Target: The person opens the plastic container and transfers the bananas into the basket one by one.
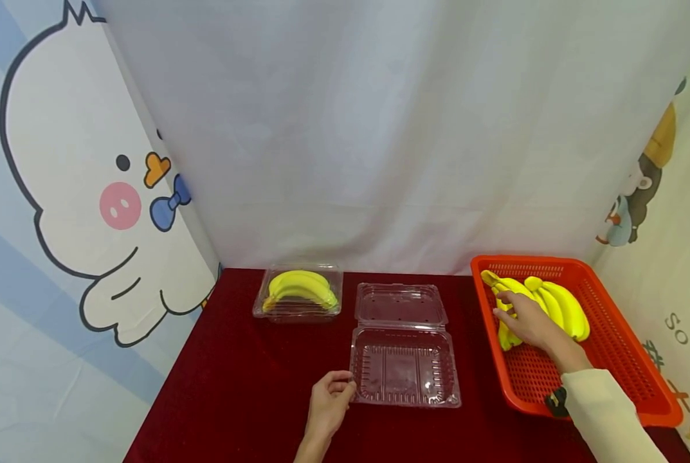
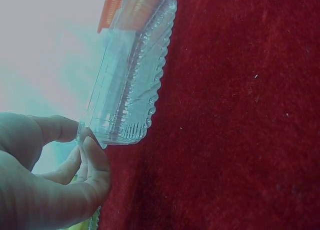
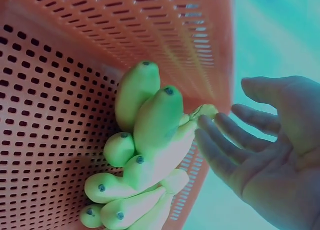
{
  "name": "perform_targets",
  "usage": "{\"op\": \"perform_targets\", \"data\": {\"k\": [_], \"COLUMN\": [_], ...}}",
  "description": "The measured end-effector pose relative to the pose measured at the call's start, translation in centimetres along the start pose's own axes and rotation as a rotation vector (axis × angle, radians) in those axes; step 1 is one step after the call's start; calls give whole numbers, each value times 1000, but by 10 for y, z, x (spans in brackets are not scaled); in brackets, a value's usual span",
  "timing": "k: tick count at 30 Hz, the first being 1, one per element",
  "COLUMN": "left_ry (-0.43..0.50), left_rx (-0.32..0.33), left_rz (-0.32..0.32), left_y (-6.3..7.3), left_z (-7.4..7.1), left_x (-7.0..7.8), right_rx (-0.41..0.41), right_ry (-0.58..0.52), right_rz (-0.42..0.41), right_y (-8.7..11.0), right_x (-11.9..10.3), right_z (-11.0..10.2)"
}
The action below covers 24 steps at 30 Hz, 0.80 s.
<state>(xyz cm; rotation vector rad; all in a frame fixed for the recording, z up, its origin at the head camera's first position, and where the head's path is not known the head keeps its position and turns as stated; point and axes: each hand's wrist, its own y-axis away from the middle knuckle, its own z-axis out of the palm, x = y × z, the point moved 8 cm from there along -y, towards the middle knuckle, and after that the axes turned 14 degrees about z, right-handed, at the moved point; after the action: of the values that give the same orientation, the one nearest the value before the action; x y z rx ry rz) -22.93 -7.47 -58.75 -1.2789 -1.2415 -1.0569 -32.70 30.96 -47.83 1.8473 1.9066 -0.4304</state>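
Note:
A clear plastic clamshell box (image 1: pixel 402 366) lies unfolded on the dark red cloth, its lid (image 1: pixel 401 305) laid back away from me. My left hand (image 1: pixel 330 402) pinches the box's near left rim between thumb and fingers; the left wrist view shows the clamshell's ribbed side (image 2: pixel 135 84) running off from the fingertips. On the right, my right hand (image 1: pixel 526 318) reaches over bunches of yellow bananas (image 1: pixel 567 308) inside a red basket. In the right wrist view its fingers (image 3: pixel 225 145) are spread and loosely bent beside the bananas (image 3: pixel 160 125), gripping none.
Another clear box (image 1: pixel 258 308) with bananas (image 1: pixel 301 289) inside stands at the back left. The red slotted basket (image 1: pixel 622 334) fills the right side, with a small black object (image 1: pixel 555 402) at its near wall. A white curtain (image 1: pixel 345 128) hangs behind the red cloth (image 1: pixel 235 386).

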Motion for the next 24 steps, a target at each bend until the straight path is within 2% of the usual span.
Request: {"op": "perform_targets", "data": {"k": [8, 15, 24], "left_ry": [26, 64, 79], "left_rx": [11, 15, 2], "left_rz": [37, 10, -5], "left_y": [-1, -1, -8], "left_z": [2, 4, 13], "left_x": [2, 0, -2], "right_rx": [-64, -86, -116], "right_ry": [-22, -45, -57], "right_rz": [-3, 25, 70], "right_y": [16, 32, 50], "right_x": [-6, -6, -6], "right_z": [8, 15, 27]}}
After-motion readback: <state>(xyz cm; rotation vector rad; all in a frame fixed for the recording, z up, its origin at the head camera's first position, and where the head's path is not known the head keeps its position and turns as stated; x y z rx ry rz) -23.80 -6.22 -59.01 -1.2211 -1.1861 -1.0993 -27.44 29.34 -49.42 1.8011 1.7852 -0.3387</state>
